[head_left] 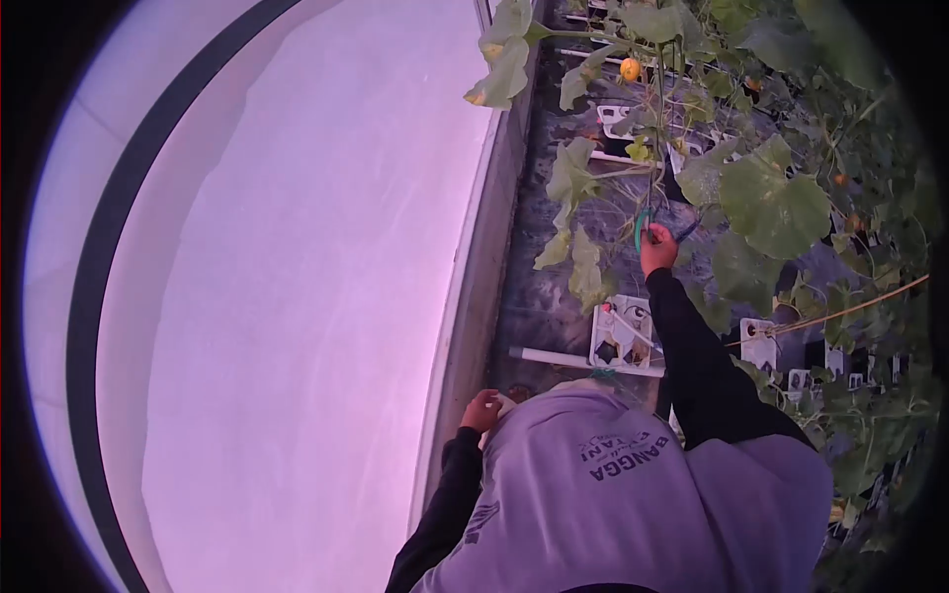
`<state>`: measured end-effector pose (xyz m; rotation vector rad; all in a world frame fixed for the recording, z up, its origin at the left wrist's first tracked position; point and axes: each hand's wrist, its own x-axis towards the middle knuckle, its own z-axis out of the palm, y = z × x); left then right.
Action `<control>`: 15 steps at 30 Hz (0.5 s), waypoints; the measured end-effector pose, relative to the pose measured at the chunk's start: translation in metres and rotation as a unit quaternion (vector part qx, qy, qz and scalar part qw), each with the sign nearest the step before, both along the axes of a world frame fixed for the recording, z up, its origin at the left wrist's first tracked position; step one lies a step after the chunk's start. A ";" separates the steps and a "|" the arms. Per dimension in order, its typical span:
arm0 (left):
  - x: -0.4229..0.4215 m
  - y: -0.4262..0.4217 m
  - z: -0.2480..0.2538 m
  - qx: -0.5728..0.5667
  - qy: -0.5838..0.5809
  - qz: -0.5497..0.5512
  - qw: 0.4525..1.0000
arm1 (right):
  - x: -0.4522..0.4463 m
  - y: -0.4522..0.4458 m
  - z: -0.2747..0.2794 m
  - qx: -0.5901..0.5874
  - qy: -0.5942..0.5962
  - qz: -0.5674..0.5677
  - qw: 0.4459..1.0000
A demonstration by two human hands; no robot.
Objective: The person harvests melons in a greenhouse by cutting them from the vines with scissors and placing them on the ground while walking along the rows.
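Note:
My right hand [659,249] reaches forward to the vine stem [657,173], its fingers closed round a green curved tool [642,227]. A dark blue part sticks out to the right of that hand. Large green leaves [776,203] hang to its right, and drooping, yellowing leaves [585,267] to its left. Low at my left side, my left hand [481,410] has its fingers bent together beside something pale at the shirt's edge; what it holds is too small to tell.
A white plastic planter box [621,331] and a white pipe [554,358] lie ahead of my body. A pale sheet wall [316,296] runs along the left. Orange fruit [630,69] hangs up ahead. A yellow cord [850,314] crosses at right.

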<state>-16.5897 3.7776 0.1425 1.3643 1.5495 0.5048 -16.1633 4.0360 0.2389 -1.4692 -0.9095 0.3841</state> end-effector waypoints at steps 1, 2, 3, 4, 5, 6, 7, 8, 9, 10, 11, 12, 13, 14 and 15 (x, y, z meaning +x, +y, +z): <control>0.012 0.028 0.013 0.006 0.012 -0.028 1.000 | 0.015 0.000 -0.004 0.002 -0.011 -0.053 0.999; 0.021 0.054 0.018 0.061 0.071 -0.071 0.993 | 0.032 0.002 -0.014 -0.001 -0.021 -0.092 0.996; 0.032 0.081 0.044 0.103 0.131 -0.107 0.980 | 0.050 0.004 -0.029 -0.018 -0.001 -0.134 0.991; 0.043 0.108 0.072 0.147 0.189 -0.142 0.961 | 0.063 0.003 -0.037 -0.033 0.019 -0.176 0.984; 0.050 0.134 0.077 0.173 0.108 -0.140 0.969 | 0.068 -0.001 -0.036 0.018 0.070 -0.191 0.979; 0.057 0.160 0.080 0.168 0.061 -0.156 0.971 | 0.077 -0.005 -0.038 0.023 0.093 -0.204 0.974; 0.063 0.185 0.081 0.160 0.014 -0.172 0.972 | 0.085 -0.010 -0.041 0.026 0.117 -0.217 0.969; 0.071 0.210 0.085 0.147 0.001 -0.206 0.967 | 0.085 -0.016 -0.035 -0.009 0.093 -0.248 0.964; 0.078 0.233 0.087 0.132 -0.010 -0.239 0.962 | 0.086 -0.022 -0.029 -0.026 0.068 -0.277 0.958; 0.087 0.257 0.080 0.143 0.007 -0.269 0.952 | 0.089 -0.026 -0.029 -0.042 0.046 -0.306 0.950; 0.096 0.278 0.068 0.157 0.022 -0.297 0.942 | 0.099 -0.031 -0.041 -0.019 0.096 -0.290 0.952; 0.104 0.297 0.059 0.149 0.066 -0.334 0.929 | 0.102 -0.038 -0.045 -0.020 0.089 -0.307 0.947; 0.110 0.310 0.041 0.145 0.063 -0.339 0.928 | 0.105 -0.047 -0.044 -0.018 0.082 -0.323 0.943; 0.120 0.328 0.016 0.113 0.110 -0.394 0.906 | 0.109 -0.058 -0.046 -0.040 0.065 -0.335 0.939; 0.130 0.352 -0.011 0.083 0.155 -0.447 0.877 | 0.112 -0.065 -0.050 -0.013 0.079 -0.341 0.936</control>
